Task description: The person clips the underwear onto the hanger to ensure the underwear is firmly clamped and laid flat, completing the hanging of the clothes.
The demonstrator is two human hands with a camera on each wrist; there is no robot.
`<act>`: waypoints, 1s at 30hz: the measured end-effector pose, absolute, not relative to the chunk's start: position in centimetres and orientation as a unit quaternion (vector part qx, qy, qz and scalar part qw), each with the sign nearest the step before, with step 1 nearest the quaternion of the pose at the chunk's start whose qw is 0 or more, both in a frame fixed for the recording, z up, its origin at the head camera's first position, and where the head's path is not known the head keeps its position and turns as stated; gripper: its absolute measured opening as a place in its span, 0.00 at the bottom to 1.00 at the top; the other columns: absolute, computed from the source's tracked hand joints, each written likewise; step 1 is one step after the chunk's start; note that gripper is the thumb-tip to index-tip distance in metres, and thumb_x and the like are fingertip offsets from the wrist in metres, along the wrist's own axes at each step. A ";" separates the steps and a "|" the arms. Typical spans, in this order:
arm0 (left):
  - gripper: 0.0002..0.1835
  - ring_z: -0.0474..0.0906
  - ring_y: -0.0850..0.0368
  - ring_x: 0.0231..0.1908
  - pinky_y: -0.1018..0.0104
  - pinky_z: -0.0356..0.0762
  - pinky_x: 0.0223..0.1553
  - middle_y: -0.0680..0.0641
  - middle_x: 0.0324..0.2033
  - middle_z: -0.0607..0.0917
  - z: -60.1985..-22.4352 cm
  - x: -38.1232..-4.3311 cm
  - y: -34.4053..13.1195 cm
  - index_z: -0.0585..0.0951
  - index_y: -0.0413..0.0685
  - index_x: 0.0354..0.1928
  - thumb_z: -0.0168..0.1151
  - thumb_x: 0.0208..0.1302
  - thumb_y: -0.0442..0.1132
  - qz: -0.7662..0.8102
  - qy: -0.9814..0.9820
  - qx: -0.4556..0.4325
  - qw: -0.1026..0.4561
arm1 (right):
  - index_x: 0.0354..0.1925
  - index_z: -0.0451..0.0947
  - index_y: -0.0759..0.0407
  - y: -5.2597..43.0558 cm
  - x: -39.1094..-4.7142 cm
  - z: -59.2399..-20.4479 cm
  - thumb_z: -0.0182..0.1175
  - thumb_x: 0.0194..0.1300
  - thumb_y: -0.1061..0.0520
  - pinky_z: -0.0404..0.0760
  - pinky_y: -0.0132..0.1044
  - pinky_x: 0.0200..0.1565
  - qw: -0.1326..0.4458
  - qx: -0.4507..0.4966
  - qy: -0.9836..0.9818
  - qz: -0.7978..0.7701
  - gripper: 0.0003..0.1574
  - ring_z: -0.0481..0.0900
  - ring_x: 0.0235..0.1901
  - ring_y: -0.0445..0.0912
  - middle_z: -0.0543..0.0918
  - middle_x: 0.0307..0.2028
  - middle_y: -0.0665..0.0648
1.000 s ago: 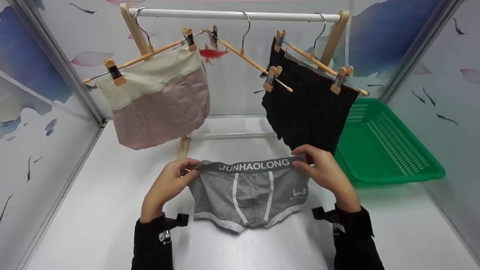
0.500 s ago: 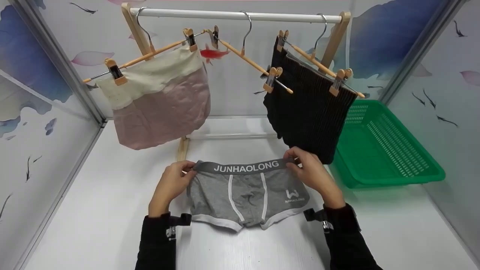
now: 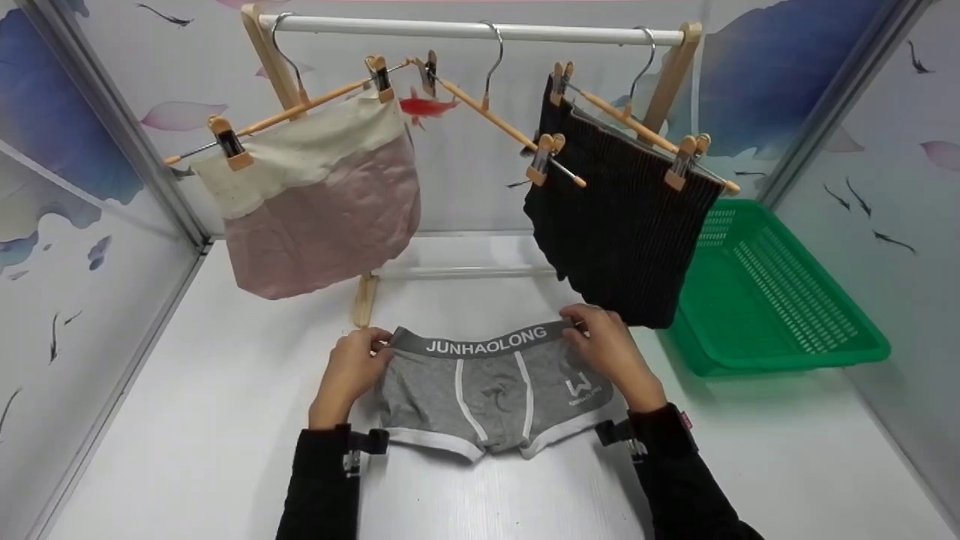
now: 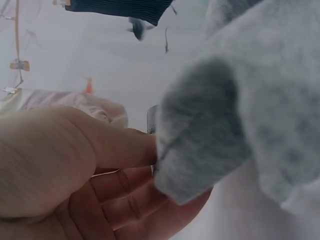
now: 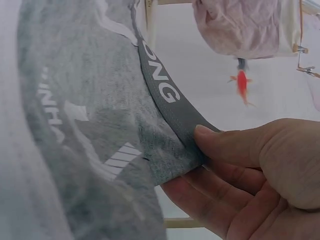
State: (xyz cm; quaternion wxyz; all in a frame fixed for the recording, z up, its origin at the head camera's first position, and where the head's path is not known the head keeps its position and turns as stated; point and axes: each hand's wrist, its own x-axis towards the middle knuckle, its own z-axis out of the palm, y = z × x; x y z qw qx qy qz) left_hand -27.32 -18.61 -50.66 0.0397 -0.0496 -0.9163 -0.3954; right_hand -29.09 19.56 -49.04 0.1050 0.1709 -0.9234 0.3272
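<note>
Grey boxer briefs (image 3: pixel 495 397) with white trim and a lettered waistband are spread between both hands, low over the white table. My left hand (image 3: pixel 351 373) pinches the waistband's left end; in the left wrist view the thumb (image 4: pixel 125 145) presses against the grey cloth. At the other end, my right hand (image 3: pixel 611 354) pinches the waistband's right corner, thumb (image 5: pixel 230 145) on top and fingers behind, as the right wrist view shows. Behind the briefs, a bare clip hanger (image 3: pixel 487 112) hangs in the middle of the rack.
A rack with a white rail (image 3: pixel 450 28) stands at the back. Pink-and-cream underpants (image 3: pixel 322 217) hang clipped at left, black ribbed shorts (image 3: pixel 619 225) at right, close behind my right hand. A green basket (image 3: pixel 795 356) stands at the right. Printed walls enclose both sides.
Both hands have come closer together and slightly lower, the right one moving left, so the waistband now sags in the middle. The black shorts swing slightly on their hanger.
</note>
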 end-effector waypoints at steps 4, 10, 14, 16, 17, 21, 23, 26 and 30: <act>0.14 0.85 0.43 0.39 0.47 0.81 0.43 0.40 0.36 0.89 -51.0 -27.5 -18.6 0.84 0.34 0.51 0.64 0.62 0.28 -0.402 -0.914 -0.042 0.035 | 0.53 0.81 0.70 19.7 -29.2 -49.4 0.67 0.63 0.71 0.83 0.52 0.48 0.093 0.172 -0.921 0.337 0.19 0.85 0.46 0.60 0.85 0.47 0.67; 0.16 0.85 0.42 0.43 0.46 0.81 0.46 0.39 0.42 0.88 -50.7 -27.5 -18.5 0.83 0.34 0.54 0.64 0.65 0.30 -0.418 -0.907 -0.041 0.030 | 0.57 0.79 0.71 19.8 -29.1 -49.1 0.66 0.65 0.70 0.82 0.52 0.51 0.062 0.167 -0.923 0.341 0.22 0.84 0.50 0.61 0.82 0.54 0.70; 0.17 0.83 0.38 0.48 0.45 0.78 0.51 0.36 0.50 0.85 -49.8 -27.1 -18.4 0.82 0.34 0.56 0.64 0.67 0.32 -0.410 -0.909 -0.061 0.043 | 0.58 0.79 0.70 19.7 -28.9 -48.5 0.66 0.66 0.67 0.82 0.52 0.52 0.044 0.175 -0.924 0.338 0.22 0.83 0.52 0.63 0.82 0.55 0.69; 0.17 0.82 0.36 0.50 0.44 0.77 0.52 0.36 0.53 0.84 -48.9 -26.7 -18.2 0.81 0.34 0.57 0.65 0.68 0.33 -0.407 -0.908 -0.078 0.058 | 0.57 0.79 0.70 19.6 -28.6 -48.0 0.66 0.67 0.66 0.82 0.52 0.51 0.038 0.186 -0.922 0.338 0.21 0.83 0.52 0.63 0.83 0.55 0.68; 0.17 0.82 0.36 0.50 0.43 0.77 0.53 0.36 0.53 0.83 -48.4 -26.5 -18.0 0.81 0.34 0.57 0.65 0.68 0.33 -0.402 -0.909 -0.089 0.067 | 0.57 0.80 0.70 19.6 -28.5 -47.7 0.66 0.67 0.66 0.83 0.52 0.51 0.036 0.194 -0.920 0.338 0.21 0.83 0.52 0.63 0.83 0.54 0.67; 0.19 0.81 0.37 0.52 0.43 0.76 0.53 0.37 0.54 0.83 -46.1 -25.1 -17.3 0.81 0.35 0.57 0.67 0.66 0.34 -0.381 -0.911 -0.132 0.089 | 0.57 0.81 0.68 19.6 -27.7 -46.4 0.67 0.67 0.63 0.83 0.50 0.50 0.049 0.236 -0.920 0.310 0.21 0.83 0.52 0.60 0.84 0.53 0.63; 0.21 0.78 0.38 0.56 0.42 0.74 0.56 0.37 0.57 0.80 -44.8 -24.2 -16.8 0.81 0.36 0.58 0.70 0.64 0.34 -0.370 -0.913 -0.149 0.090 | 0.56 0.82 0.67 19.7 -27.3 -45.8 0.68 0.66 0.63 0.82 0.51 0.52 0.062 0.262 -0.918 0.291 0.21 0.82 0.53 0.58 0.85 0.53 0.62; 0.28 0.71 0.36 0.64 0.41 0.70 0.60 0.36 0.65 0.73 -43.3 -22.9 -16.1 0.79 0.39 0.61 0.76 0.59 0.36 -0.359 -0.915 -0.168 0.073 | 0.56 0.82 0.67 19.7 -26.7 -45.0 0.69 0.65 0.62 0.79 0.52 0.55 0.079 0.292 -0.916 0.263 0.21 0.81 0.54 0.57 0.86 0.52 0.61; 0.38 0.62 0.32 0.70 0.39 0.67 0.63 0.33 0.73 0.63 -42.2 -21.7 -14.9 0.76 0.42 0.66 0.81 0.53 0.39 -0.345 -0.919 -0.188 0.023 | 0.57 0.80 0.69 19.9 -26.2 -44.6 0.69 0.65 0.62 0.76 0.53 0.59 0.061 0.306 -0.915 0.255 0.24 0.80 0.57 0.58 0.85 0.54 0.63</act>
